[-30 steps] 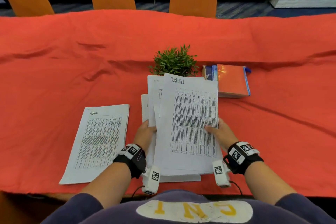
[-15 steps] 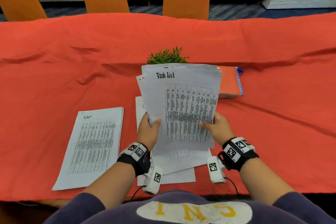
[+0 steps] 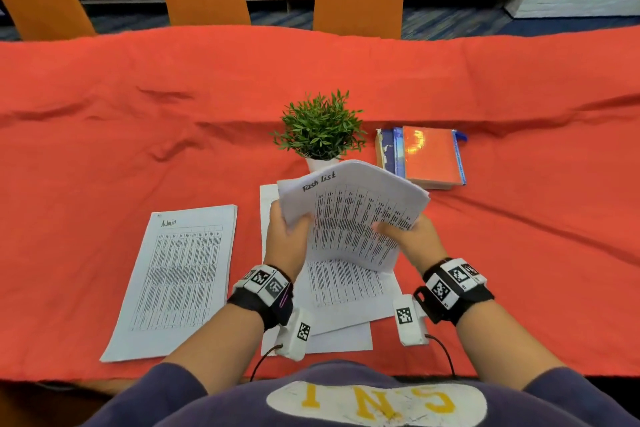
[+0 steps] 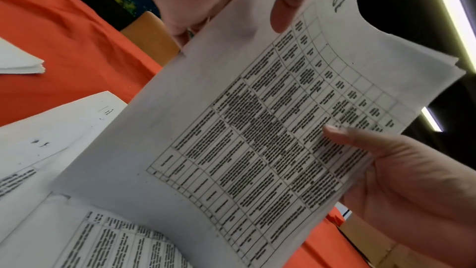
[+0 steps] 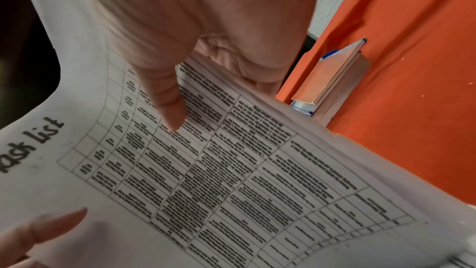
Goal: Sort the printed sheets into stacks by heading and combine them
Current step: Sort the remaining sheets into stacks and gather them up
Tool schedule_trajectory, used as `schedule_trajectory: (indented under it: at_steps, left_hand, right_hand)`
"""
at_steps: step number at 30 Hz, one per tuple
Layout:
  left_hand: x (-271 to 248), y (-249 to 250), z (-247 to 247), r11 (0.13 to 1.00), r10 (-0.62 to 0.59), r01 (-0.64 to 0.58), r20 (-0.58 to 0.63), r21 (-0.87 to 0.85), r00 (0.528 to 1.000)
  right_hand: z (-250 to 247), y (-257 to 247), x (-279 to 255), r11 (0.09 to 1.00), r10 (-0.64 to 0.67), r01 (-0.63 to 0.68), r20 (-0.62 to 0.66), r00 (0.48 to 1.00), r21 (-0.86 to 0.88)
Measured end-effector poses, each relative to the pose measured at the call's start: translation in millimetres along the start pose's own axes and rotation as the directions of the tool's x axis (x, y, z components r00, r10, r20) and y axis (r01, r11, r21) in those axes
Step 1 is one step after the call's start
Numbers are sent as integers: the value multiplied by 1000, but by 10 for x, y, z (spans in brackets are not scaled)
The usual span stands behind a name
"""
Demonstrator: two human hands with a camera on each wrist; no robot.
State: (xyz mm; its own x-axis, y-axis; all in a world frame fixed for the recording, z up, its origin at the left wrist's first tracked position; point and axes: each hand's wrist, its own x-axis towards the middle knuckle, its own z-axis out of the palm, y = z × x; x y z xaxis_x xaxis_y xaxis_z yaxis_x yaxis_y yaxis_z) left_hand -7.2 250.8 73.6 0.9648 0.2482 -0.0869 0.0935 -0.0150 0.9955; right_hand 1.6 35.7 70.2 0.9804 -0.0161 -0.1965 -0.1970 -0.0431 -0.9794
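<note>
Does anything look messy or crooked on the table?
Yes. The loose sheets lying under the hands sit crooked, fanned out of line with each other. The Task list bundle, held by both hands, bends and curls. The Admin stack lies neat.

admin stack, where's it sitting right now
In the head view the Admin stack lies flat on the red tablecloth at the person's left, beside the left hand and apart from the Task list sheets held up in both hands.

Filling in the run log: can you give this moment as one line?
left hand: grips Task list bundle | right hand: grips same bundle | bundle: lifted, bowed | Admin stack: on table
</note>
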Motion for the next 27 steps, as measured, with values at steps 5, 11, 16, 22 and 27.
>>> schedule_trajectory:
  at_steps: [5,11,16,22,27]
  left_hand:
    - [48,61,19,999,-28,28,13,-45,1000]
    - [79,109,0,993,-44,42,-16,-106,999]
    - [66,140,35,994,4,-7,-25,-105,1000]
    - [94,221,99,993,105,-106,-8,-47,994]
    - [83,233,94,990,139,-138,10,-42,990]
  right_hand:
    - [35,-37,47,1000,17,-17,-1,1000,16]
    - [3,-70,89,999,-10,9,12,1000,32]
    - [-33,28,94,999,45,-45,29,999,17]
    - [23,-46,120,999,4,-5,11,1000,38]
    - [-2,-40,142,998,-21,19,34,999,57]
